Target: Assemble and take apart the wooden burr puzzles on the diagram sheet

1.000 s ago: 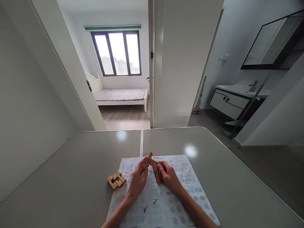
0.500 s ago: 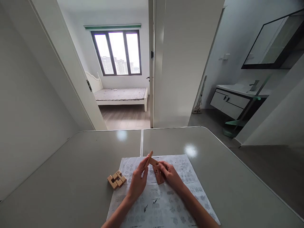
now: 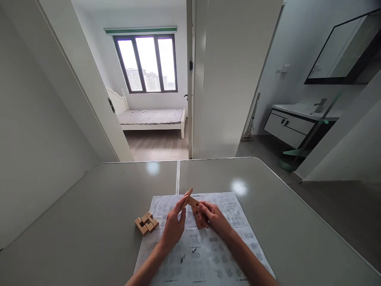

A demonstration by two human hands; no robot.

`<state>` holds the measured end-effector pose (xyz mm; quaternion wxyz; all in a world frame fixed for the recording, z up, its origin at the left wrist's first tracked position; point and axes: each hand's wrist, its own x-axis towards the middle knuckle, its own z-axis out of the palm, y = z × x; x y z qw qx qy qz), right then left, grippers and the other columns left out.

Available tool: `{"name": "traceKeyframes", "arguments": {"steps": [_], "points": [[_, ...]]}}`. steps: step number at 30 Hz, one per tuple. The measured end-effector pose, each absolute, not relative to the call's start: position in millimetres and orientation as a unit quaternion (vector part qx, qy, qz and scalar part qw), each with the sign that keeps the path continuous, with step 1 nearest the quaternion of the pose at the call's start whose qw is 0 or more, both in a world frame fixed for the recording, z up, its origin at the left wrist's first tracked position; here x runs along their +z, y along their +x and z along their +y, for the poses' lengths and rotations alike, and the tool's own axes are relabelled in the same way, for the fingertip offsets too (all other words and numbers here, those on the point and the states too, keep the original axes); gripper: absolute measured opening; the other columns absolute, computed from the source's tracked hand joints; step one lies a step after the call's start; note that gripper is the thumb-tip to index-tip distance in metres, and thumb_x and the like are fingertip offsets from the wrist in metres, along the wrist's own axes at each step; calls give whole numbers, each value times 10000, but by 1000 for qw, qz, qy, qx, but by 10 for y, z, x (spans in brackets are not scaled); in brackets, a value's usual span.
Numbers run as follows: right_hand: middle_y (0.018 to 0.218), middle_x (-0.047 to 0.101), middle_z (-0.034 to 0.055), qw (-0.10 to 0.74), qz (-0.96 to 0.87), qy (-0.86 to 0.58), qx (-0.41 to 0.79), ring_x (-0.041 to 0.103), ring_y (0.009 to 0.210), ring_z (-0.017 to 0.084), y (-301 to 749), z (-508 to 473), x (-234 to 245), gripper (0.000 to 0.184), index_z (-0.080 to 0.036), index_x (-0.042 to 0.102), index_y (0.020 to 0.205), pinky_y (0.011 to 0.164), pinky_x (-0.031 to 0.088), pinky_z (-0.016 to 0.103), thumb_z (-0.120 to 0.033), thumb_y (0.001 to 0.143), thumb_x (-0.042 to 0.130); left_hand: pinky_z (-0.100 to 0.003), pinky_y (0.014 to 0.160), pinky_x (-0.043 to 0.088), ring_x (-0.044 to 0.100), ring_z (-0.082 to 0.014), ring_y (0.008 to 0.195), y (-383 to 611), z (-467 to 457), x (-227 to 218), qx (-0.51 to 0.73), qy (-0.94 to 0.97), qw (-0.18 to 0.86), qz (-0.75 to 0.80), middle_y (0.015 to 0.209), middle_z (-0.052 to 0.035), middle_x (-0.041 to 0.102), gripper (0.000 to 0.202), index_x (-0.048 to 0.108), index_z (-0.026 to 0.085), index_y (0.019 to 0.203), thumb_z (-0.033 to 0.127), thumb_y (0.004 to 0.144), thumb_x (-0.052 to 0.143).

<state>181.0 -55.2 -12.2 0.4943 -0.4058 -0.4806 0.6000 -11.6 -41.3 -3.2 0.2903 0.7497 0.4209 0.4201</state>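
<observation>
Above a printed sheet of paper (image 3: 205, 258) on the grey table (image 3: 89, 222), both my hands work on a small wooden puzzle. My left hand (image 3: 174, 226) pinches a slim wooden piece (image 3: 188, 196) that points up and away. My right hand (image 3: 214, 218) is closed on the joined wooden pieces (image 3: 199, 217) that the slim piece meets. A second cluster of notched wooden blocks (image 3: 146, 223) lies on the table at the paper's left edge, a little left of my left hand.
The table has a seam down its middle and rounded far corners. Beyond it stands a white wall end (image 3: 229, 79), with a doorway to a bedroom with a bed (image 3: 151, 118) on the left and a washbasin cabinet (image 3: 293, 123) on the right.
The hands and the wooden pieces have barely shifted; the view has tipped slightly, so everything sits a little higher in the picture.
</observation>
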Motion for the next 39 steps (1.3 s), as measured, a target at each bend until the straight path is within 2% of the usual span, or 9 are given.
{"name": "traceKeyframes", "arguments": {"steps": [6, 13, 18, 21, 28, 32, 39], "points": [[615, 603, -39, 492, -481, -405, 602, 436, 397, 110, 1812, -545, -154, 533, -173, 709, 1122, 427, 320, 257, -660, 932, 608, -458, 1154, 507, 601, -236, 1398, -115, -418, -47, 416, 751, 299, 417, 1533, -60, 612, 413, 515, 304, 1485, 278, 1087, 410], [615, 601, -36, 490, -488, -406, 597, 456, 426, 117, 1819, -551, -156, 591, -156, 695, 1197, 437, 321, 257, -682, 938, 614, -472, 1174, 486, 565, -237, 1435, -127, -424, -57, 402, 770, 316, 381, 1572, -71, 573, 447, 478, 326, 1524, 261, 1085, 423], [735, 648, 0, 497, -501, -405, 582, 531, 586, 151, 1821, -545, -152, 537, -181, 716, 1182, 548, 415, 274, -657, 945, 641, -476, 1153, 497, 618, -239, 1366, -102, -426, -55, 421, 749, 299, 416, 1551, -75, 588, 427, 498, 319, 1507, 297, 1084, 445], [777, 659, 13, 491, -513, -394, 583, 560, 662, 172, 1813, -555, -125, 516, -183, 727, 1184, 598, 440, 282, -633, 936, 677, -443, 1074, 552, 696, -233, 1220, -92, -416, -60, 425, 730, 297, 447, 1453, -78, 659, 401, 553, 299, 1462, 333, 1072, 469], [750, 633, -3, 470, -515, -364, 618, 521, 598, 132, 1804, -603, -97, 554, -164, 697, 1221, 552, 403, 260, -642, 943, 670, -387, 960, 583, 746, -214, 974, -108, -399, -72, 420, 709, 314, 471, 1086, -45, 790, 415, 601, 282, 1444, 397, 1079, 444], [707, 614, -23, 461, -517, -349, 632, 475, 546, 105, 1816, -610, -117, 558, -157, 684, 1225, 523, 367, 245, -625, 922, 713, -391, 934, 575, 742, -224, 967, -121, -386, -90, 438, 689, 310, 487, 1098, -58, 791, 416, 628, 275, 1409, 434, 1088, 416], [707, 625, -18, 442, -534, -321, 645, 449, 513, 87, 1800, -645, -71, 419, -155, 688, 1038, 490, 306, 241, -558, 935, 736, -383, 877, 595, 741, -223, 913, -129, -385, -63, 461, 685, 314, 469, 1066, -58, 794, 406, 647, 274, 1359, 471, 1087, 418]]}}
